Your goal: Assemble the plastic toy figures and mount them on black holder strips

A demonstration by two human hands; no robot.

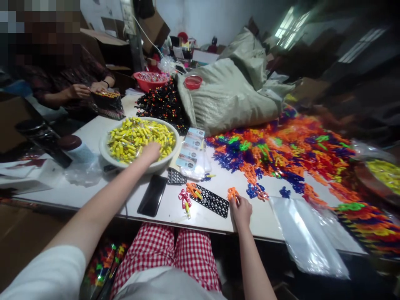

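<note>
My left hand [151, 152] reaches into a white bowl [104, 155] heaped with small yellow cylinder-shaped pieces [133, 139]; its fingertips are hidden among them. At the table's front edge, my right hand [241, 211] pinches a small orange plastic figure [232, 193]. Just left of that hand lies a black perforated strip [212, 201]. Another orange figure [193, 190] rests on the strip's left end with a yellow piece by it. A red and white figure [184, 197] lies beside it, with a yellow piece [187, 209] just below.
A dark phone [152, 196] lies left of the strip. Printed cards [190, 150] sit behind it. Piles of coloured plastic figures [281, 146] and clear bags [308, 235] cover the right. A large sack [231, 96] stands behind. Across the table, a person's hands [79, 91] hold a packet [108, 104].
</note>
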